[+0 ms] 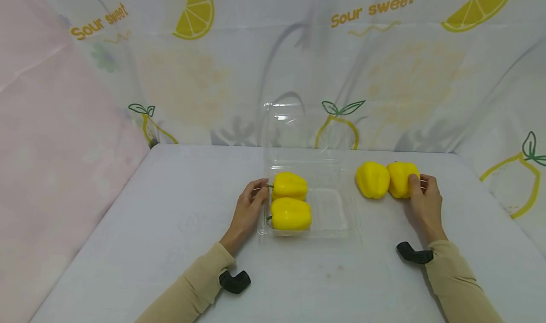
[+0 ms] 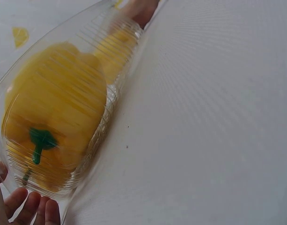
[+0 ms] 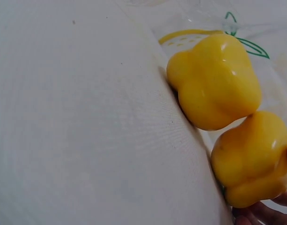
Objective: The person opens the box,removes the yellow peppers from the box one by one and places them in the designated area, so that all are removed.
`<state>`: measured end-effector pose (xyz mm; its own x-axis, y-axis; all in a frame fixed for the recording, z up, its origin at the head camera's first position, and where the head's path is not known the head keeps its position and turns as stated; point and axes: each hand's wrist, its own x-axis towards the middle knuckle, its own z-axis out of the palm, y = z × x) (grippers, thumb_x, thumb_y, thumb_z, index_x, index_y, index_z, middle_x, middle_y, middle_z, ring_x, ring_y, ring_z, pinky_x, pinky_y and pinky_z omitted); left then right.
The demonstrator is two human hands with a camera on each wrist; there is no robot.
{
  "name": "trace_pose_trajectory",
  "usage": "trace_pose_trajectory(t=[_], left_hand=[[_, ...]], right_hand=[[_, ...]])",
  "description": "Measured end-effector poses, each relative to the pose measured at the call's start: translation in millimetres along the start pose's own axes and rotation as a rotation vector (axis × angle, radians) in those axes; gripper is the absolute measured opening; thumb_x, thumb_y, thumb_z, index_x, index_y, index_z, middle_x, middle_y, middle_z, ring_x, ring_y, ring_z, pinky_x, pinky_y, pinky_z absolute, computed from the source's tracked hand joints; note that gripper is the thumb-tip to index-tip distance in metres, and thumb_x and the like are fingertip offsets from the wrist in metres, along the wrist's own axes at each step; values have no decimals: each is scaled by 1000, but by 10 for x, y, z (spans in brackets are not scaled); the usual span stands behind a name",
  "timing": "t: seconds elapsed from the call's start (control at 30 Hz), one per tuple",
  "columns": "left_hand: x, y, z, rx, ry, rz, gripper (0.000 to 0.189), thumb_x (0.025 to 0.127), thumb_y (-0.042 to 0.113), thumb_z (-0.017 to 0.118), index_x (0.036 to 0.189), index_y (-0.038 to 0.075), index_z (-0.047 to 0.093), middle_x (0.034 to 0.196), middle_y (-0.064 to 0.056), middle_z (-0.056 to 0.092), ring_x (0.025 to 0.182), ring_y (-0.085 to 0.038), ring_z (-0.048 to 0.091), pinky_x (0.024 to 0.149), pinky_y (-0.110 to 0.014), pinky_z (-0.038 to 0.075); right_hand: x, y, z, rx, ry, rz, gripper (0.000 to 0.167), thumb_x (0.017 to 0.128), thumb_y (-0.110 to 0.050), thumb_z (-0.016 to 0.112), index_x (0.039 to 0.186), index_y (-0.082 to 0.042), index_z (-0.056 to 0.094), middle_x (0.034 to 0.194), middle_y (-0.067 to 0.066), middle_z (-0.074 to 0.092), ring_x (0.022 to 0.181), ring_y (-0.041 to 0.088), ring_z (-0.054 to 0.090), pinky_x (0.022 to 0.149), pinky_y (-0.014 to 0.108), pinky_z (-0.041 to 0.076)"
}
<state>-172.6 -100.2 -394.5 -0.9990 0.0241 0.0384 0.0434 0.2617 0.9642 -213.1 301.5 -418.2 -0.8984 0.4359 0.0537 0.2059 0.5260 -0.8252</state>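
Note:
A clear plastic clamshell container [image 1: 330, 209] lies with its lid [image 1: 298, 128] raised at the back. Inside, along its left side, are two yellow bell peppers, a rear one [image 1: 290, 185] and a front one [image 1: 291, 214], green stems toward the left. My left hand [image 1: 249, 204] holds the container's left edge, thumb and fingers on either side of the rim in the left wrist view. To the right of the container, my right hand [image 1: 426, 202] grips a yellow bell pepper [image 3: 251, 159] on the table. Another yellow bell pepper [image 3: 213, 84] touches it on the left.
White cloth covers the table [image 1: 170, 209]. Behind it hangs a curtain [image 1: 239, 76] printed with lemons and lettering, close to the raised lid. A pinkish cloth [image 1: 64, 124] borders the left side.

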Motion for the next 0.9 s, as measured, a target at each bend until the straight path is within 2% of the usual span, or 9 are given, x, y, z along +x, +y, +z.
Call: trace_pose_trajectory(t=[0.13,0.33,0.43,0.57,0.7,0.8,0.9], left_hand=[[22,-36,9,-3,0,-4,38,100,21,46,133,5,47,132,-13,52,120,-28,51,105,-42,43],[148,-302,42,-25,6,-2,38,99,27,47,134,11,48,133,-9,52,121,-25,51,106,-42,42],[163,-360,51,-19,17,16,37,99,31,48,133,15,49,132,-7,53,120,-23,52,106,-41,43],[158,-379,50,-23,28,39,35,98,30,48,130,16,51,129,-5,55,117,-22,53,104,-40,45],[160,-386,49,-34,31,50,33,99,27,48,129,14,52,128,-6,56,116,-22,55,101,-40,47],[172,-385,48,-35,30,48,33,99,27,48,129,14,52,127,-6,55,116,-22,55,101,-39,47],[180,-379,47,-38,28,44,34,98,28,48,130,14,52,128,-6,55,116,-21,54,102,-39,46]], right_hand=[[-5,8,8,-4,7,4,61,100,-44,28,143,-1,27,141,26,39,126,39,40,105,53,35],[-3,-5,12,-1,28,0,59,99,-43,30,142,-2,29,141,24,41,124,38,42,103,51,36],[-7,-17,13,2,47,1,57,99,-42,30,141,-3,31,140,21,42,119,32,43,97,42,39],[-14,-27,15,9,84,25,53,100,-40,30,139,-6,34,134,14,43,102,17,43,82,23,36],[-12,-28,15,53,140,54,45,100,-38,32,136,-11,36,125,6,44,91,5,38,77,18,34],[0,-27,12,114,204,65,37,99,-37,35,132,-19,38,113,-8,44,90,0,37,78,18,33],[15,-36,11,195,307,20,30,98,-33,40,127,-24,41,101,-18,39,90,-2,38,77,17,33]])
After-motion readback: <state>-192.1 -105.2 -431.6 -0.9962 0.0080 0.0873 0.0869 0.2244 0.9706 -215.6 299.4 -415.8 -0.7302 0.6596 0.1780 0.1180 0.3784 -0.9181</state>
